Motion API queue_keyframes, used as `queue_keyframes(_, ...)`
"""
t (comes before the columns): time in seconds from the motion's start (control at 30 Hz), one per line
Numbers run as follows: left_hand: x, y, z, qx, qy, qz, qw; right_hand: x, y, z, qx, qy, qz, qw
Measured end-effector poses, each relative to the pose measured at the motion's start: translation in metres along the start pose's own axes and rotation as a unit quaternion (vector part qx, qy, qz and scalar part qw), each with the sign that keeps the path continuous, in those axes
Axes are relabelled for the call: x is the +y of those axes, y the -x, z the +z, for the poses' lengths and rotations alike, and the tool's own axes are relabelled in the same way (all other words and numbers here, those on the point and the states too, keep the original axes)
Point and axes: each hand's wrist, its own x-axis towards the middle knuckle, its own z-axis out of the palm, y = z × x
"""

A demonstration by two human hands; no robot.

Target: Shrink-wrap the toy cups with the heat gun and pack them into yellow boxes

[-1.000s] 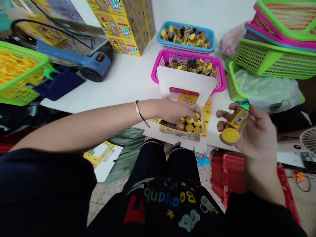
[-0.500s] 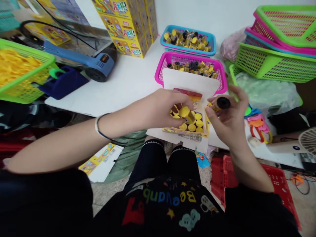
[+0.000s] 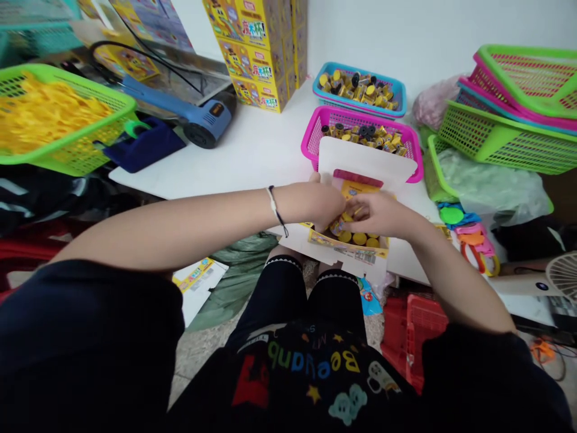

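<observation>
At the desk's [image 3: 225, 165] front edge, our left hand [image 3: 321, 204] and right hand [image 3: 378, 215] curl together over the open carton [image 3: 347, 252] of yellow-capped tubes [image 3: 359, 239]; we cannot tell what they grip. A pink basket [image 3: 342, 112] crowds its back flap [image 3: 366, 159].

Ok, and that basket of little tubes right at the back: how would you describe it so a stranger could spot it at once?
Start at the white table against the wall, beside the stack of yellow cartons. Two plastic baskets of small yellow-and-black tubes sit there, one behind the other. Yours is the farther basket, with a blue rim; the nearer basket has a magenta rim.
</observation>
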Motion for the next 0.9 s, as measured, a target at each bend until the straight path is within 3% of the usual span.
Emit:
queue_keyframes(0.1, 0.019, -0.005, -0.003, -0.101, -0.112, -0.091, 0.984, -0.001, -0.01, 0.002, -0.039, -0.011, 0.053, 0.998)
queue_keyframes(0.2, 0.037, 0.0, -0.035, -0.151, -0.168, -0.09, 0.97, -0.009, -0.016, 0.005, -0.071, 0.035, 0.07, 0.994)
queue_keyframes(0.33, 0.03, 0.02, -0.09, -0.163, -0.048, 0.002, 0.985, -0.021, -0.016, 0.012, -0.068, 0.145, 0.078, 0.984)
queue_keyframes(0.43, 0.009, 0.043, -0.107, -0.125, 0.06, 0.067, 0.988, -0.024, -0.013, 0.01, -0.059, 0.156, 0.07, 0.983)
queue_keyframes(0.5, -0.005, 0.057, -0.101, -0.083, 0.107, 0.072, 0.988, -0.024, -0.011, 0.005, -0.067, 0.144, 0.055, 0.986)
queue_keyframes(0.6, -0.02, 0.072, -0.079, -0.005, 0.156, 0.07, 0.985, -0.023, -0.01, -0.003, -0.1, 0.155, 0.061, 0.981)
queue_keyframes(0.7, -0.029, 0.074, -0.051, 0.119, 0.195, 0.051, 0.972, -0.022, -0.017, 0.0, -0.127, 0.198, 0.057, 0.97)
queue_keyframes(0.8, -0.047, 0.061, -0.027, 0.287, 0.246, 0.011, 0.926, -0.025, -0.03, 0.013, -0.133, 0.258, 0.052, 0.956)
queue_keyframes(0.9, -0.085, 0.035, -0.012, 0.444, 0.29, -0.007, 0.848, -0.033, -0.032, 0.018, -0.141, 0.3, 0.055, 0.942)
